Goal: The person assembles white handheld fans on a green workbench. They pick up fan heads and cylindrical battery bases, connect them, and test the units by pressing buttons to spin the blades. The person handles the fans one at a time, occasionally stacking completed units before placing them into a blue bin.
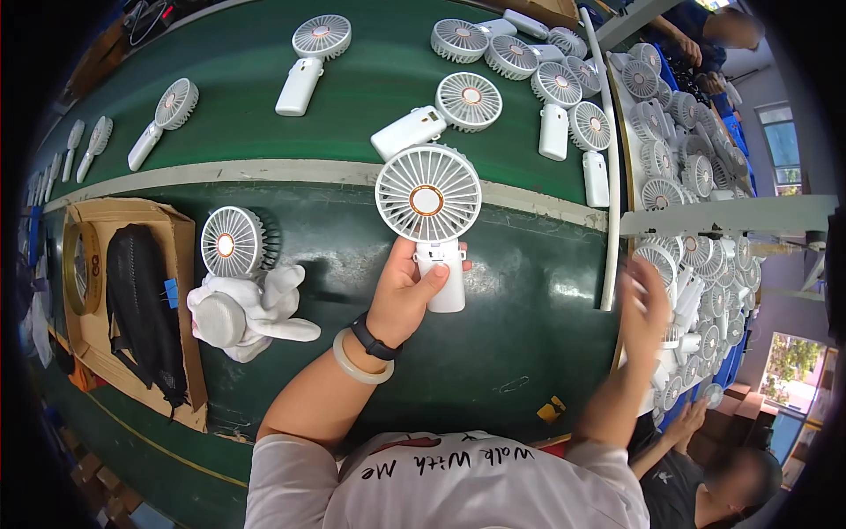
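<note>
My left hand (410, 286) is closed around the white handle of a handheld fan (429, 196). The fan stands upright in my grip, its round grille with a copper-coloured ring facing up toward me. My right hand (643, 304) is out at the right, beside a heap of white handheld fans (701, 264). Motion blurs its fingers, so whether it holds anything cannot be seen. Just beyond the held fan, another handheld fan (469, 101) lies on the green belt (238, 88). To the left, a white fan (231, 242) rests by a plush toy (251, 313).
A cardboard box (189, 353) at the left holds a black pouch (141, 309) and a tape roll (84, 264). Several fans lie along the belt. A white rail (610, 176) separates the green worktop (476, 370) from the heap. Co-workers' hands (687, 428) are at the right.
</note>
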Motion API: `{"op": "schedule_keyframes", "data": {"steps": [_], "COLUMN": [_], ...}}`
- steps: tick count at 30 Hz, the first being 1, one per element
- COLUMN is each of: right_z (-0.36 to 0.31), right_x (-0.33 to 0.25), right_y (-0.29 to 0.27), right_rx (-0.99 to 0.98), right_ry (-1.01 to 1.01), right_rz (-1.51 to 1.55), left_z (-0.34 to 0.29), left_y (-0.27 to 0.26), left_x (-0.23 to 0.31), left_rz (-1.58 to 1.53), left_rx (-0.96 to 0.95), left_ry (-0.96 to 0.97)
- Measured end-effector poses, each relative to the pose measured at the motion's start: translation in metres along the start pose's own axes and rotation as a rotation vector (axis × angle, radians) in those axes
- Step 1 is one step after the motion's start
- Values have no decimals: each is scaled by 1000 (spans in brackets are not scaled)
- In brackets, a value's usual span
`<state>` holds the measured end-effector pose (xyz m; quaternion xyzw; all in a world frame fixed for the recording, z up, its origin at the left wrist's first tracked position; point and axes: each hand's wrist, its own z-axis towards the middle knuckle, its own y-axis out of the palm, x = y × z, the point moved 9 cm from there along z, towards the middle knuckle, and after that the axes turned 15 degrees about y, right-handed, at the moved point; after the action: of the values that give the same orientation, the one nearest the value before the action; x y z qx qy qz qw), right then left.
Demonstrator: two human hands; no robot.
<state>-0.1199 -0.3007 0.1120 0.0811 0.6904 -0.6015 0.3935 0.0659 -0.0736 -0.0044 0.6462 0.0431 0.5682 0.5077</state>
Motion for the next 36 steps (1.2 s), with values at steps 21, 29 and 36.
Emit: {"op": "schedule_keyframes", "data": {"steps": [21, 29, 36], "right_z": [81, -18, -38], "right_x": [-165, -121, -89], "right_y": [255, 211, 208], "right_rx": [-449, -1580, -1557], "right_ry": [-344, 342, 359], "right_rz": [183, 1478, 1567], "left_z": [5, 4, 5], "left_y": [-5, -12, -13], "left_x": [8, 8, 10], "left_rz": [-122, -86, -85], "left_rx": [46, 91, 135], "left_ry": [34, 30, 13]}}
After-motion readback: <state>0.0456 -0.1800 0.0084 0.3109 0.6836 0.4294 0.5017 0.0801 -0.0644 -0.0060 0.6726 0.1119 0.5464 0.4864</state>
